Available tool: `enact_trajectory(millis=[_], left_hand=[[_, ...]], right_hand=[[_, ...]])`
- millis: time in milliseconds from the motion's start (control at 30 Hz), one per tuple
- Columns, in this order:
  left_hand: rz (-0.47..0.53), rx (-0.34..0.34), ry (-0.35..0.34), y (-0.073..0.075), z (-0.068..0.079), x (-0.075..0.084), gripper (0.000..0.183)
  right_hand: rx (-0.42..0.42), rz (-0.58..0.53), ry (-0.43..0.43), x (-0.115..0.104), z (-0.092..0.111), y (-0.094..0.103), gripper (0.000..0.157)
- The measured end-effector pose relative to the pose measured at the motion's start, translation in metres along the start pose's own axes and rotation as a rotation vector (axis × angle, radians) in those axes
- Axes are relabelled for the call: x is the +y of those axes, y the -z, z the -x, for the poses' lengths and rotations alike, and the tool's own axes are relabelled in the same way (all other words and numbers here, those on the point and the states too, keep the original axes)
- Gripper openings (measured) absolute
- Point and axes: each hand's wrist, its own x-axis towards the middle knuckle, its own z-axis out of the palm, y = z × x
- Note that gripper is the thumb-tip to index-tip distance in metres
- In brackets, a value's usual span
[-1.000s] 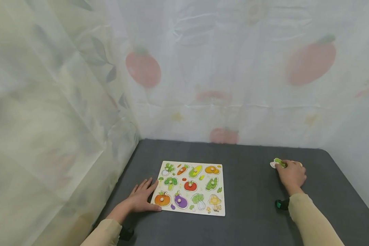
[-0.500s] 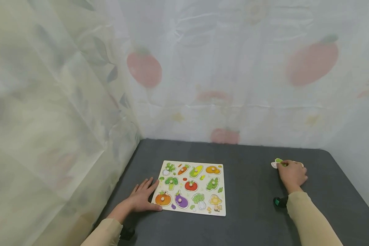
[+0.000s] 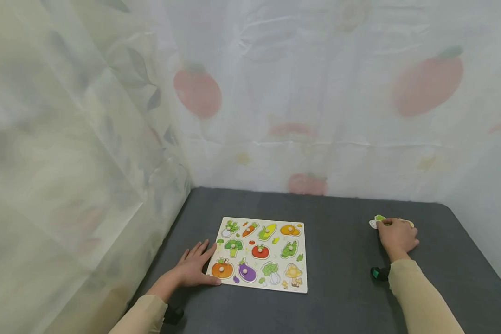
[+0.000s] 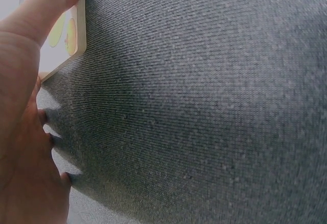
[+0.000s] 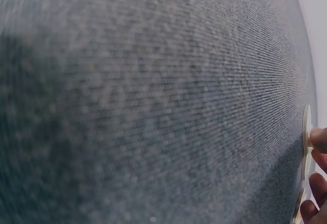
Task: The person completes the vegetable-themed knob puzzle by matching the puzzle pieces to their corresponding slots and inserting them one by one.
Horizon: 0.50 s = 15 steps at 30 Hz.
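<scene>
My left hand [image 3: 194, 269] lies spread at the left edge of a white wooden vegetable puzzle board [image 3: 275, 284], its thumb on the near left corner. In the left wrist view, the thumb [image 4: 46, 7] touches the board's corner [image 4: 77, 50]. Far to the right, my right hand [image 3: 398, 237] pinches a green and white leafy-vegetable puzzle piece [image 3: 374, 224] lying on the table, partly hidden by the fingers. A yellowish piece [image 3: 411, 222] shows just behind the hand. In the right wrist view, fingertips [image 5: 319, 138] meet the knob of a flat piece [image 5: 306, 117].
Knobbed vegetable pieces, such as an eggplant [image 3: 247, 272] and a tomato [image 3: 260, 252], sit in the board. The leafy-vegetable shape [image 3: 271, 272] and mushroom shape [image 3: 293, 273] have no knobs. A dark grey table [image 3: 338, 260] meets pale printed curtains [image 3: 250, 171] behind and at left.
The right fingers cover slightly more of the green part of the piece than a second ago. The left hand stays at the board; the whole view drifts slightly.
</scene>
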Motion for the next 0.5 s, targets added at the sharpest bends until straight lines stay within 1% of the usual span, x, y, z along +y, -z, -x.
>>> enact_trajectory(millis=[267,500], left_hand=[[0.000,-0.002,-0.001,-0.0001,0.0000,-0.0010,0.119],[0.012,0.000,0.000,-0.0012,-0.0004,-0.0014,0.120]], right_hand=[[0.013,0.003,0.005,-0.0007,-0.0009,-0.0013,0.047],[0.014,0.051,0.022,-0.0018,-0.0008,-0.0017,0.046]])
